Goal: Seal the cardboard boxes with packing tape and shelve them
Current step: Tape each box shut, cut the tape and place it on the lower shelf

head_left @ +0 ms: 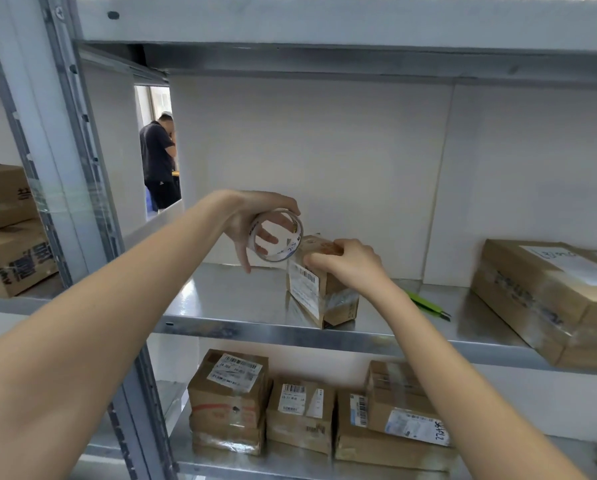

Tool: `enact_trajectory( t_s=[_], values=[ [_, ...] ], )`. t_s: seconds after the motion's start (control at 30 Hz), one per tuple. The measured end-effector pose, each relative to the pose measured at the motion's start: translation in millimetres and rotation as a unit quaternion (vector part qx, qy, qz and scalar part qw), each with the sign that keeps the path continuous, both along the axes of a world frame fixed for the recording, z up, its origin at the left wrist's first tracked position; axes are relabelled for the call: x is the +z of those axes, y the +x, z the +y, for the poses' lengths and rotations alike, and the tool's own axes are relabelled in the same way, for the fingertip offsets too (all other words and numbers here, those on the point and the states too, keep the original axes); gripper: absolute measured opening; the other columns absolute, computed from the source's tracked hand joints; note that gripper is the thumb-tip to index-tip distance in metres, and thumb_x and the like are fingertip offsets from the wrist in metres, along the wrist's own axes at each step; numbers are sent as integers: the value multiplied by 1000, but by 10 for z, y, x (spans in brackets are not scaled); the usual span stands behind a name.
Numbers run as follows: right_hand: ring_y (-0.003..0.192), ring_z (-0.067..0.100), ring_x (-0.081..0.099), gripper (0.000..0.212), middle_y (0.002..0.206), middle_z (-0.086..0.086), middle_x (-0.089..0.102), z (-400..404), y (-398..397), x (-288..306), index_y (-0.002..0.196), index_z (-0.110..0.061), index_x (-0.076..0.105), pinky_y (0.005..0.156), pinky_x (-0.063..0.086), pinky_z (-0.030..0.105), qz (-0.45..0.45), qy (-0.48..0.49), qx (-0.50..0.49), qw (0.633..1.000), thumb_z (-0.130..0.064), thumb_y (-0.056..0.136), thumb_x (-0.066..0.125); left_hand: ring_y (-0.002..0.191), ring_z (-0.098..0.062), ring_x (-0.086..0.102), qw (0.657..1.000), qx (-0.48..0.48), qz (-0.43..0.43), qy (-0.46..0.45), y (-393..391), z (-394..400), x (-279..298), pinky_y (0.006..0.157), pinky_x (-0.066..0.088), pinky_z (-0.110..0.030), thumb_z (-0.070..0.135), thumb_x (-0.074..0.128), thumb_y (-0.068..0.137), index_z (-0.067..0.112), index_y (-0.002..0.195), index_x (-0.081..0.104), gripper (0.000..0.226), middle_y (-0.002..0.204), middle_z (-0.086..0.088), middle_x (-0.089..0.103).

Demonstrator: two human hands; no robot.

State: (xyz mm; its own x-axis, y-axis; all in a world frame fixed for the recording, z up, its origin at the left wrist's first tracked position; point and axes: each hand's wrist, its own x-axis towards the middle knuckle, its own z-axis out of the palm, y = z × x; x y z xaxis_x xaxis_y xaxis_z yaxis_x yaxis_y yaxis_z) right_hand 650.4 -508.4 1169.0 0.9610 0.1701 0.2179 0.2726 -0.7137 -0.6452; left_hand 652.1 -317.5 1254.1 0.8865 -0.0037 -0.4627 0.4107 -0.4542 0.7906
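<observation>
A small cardboard box [324, 292] with a white barcode label stands on the metal shelf [241, 299], near its front edge. My right hand [345, 261] grips the box's top. My left hand [255, 220] holds a roll of clear packing tape [277, 235] in the air just left of and touching the box's top; fingers show through the roll's hole.
A green-handled cutter [425, 303] lies on the shelf right of the box. A large taped box [553, 299] sits at the far right. Several labelled boxes [300, 410] fill the shelf below. Boxes [6, 230] stack in the left bay. A person [158, 161] stands behind the rack.
</observation>
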Motion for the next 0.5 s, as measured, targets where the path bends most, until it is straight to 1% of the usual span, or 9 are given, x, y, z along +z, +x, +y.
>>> enact_trajectory(
  t_s=[0.07, 0.13, 0.2, 0.27, 0.33, 0.37, 0.43, 0.47, 0.5],
  values=[
    [90, 21, 59, 44, 95, -3, 65, -15, 21, -16, 93, -24, 63, 59, 37, 25, 2, 7, -5, 1000, -62, 71, 65, 114, -48, 53, 999, -22, 47, 13, 51, -10, 63, 85, 41, -78, 46, 70, 80, 16, 103, 70, 38, 131, -21, 53],
    [91, 22, 59, 47, 96, -2, 65, -16, 49, -41, 95, -24, 63, 61, 38, 27, -1, 0, -12, 1000, -64, 72, 63, 109, -58, 56, 996, -37, 76, 8, 98, -5, 71, 88, 41, -77, 44, 69, 80, 15, 111, 68, 42, 133, -27, 52],
    [93, 22, 59, 51, 99, 1, 66, -8, 68, -44, 99, -21, 63, 64, 39, 28, 5, -13, -5, 1000, -67, 77, 57, 104, -59, 59, 996, -40, 79, -10, 114, -7, 52, 92, 43, -72, 39, 64, 82, 14, 119, 64, 44, 131, -29, 55],
    [95, 23, 58, 60, 106, 7, 67, -19, 88, -1, 108, -15, 66, 71, 41, 30, 29, 7, 16, 999, -67, 88, 46, 102, -58, 61, 996, -37, 74, -27, 116, -10, 26, 95, 45, -67, 37, 62, 84, 12, 118, 62, 42, 128, -27, 59],
    [100, 26, 57, 62, 113, 12, 65, -128, 121, 86, 114, -8, 66, 83, 44, 32, 51, 46, -1, 998, -60, 97, 35, 102, -56, 62, 996, -33, 69, -37, 111, 2, 13, 97, 46, -63, 36, 62, 85, 11, 113, 62, 37, 128, -26, 60],
    [104, 29, 58, 58, 112, 13, 65, -237, 167, 110, 111, -7, 65, 86, 45, 34, 47, 39, -27, 998, -54, 100, 34, 102, -55, 63, 997, -31, 66, -38, 105, 8, 13, 97, 47, -61, 35, 62, 84, 11, 112, 62, 36, 128, -26, 60],
    [102, 32, 59, 41, 105, 13, 64, -551, 311, 93, 98, -9, 59, 80, 45, 34, 41, -62, -106, 992, -46, 100, 42, 101, -54, 64, 997, -27, 62, -42, 94, 22, 12, 97, 48, -56, 33, 64, 82, 12, 111, 62, 35, 127, -25, 60],
    [102, 32, 58, 36, 109, 14, 62, -696, 354, 69, 101, -9, 56, 80, 46, 34, 59, -135, -143, 979, -44, 97, 51, 101, -52, 64, 997, -24, 62, -46, 90, 26, 7, 96, 50, -54, 32, 65, 81, 12, 110, 62, 36, 125, -24, 61],
    [106, 33, 57, 42, 116, 15, 60, -802, 373, 32, 110, -8, 54, 84, 49, 35, 92, -210, -167, 959, -46, 92, 60, 101, -52, 65, 997, -21, 62, -50, 91, 28, 1, 94, 51, -52, 32, 66, 80, 11, 108, 62, 35, 123, -24, 62]
  ],
)
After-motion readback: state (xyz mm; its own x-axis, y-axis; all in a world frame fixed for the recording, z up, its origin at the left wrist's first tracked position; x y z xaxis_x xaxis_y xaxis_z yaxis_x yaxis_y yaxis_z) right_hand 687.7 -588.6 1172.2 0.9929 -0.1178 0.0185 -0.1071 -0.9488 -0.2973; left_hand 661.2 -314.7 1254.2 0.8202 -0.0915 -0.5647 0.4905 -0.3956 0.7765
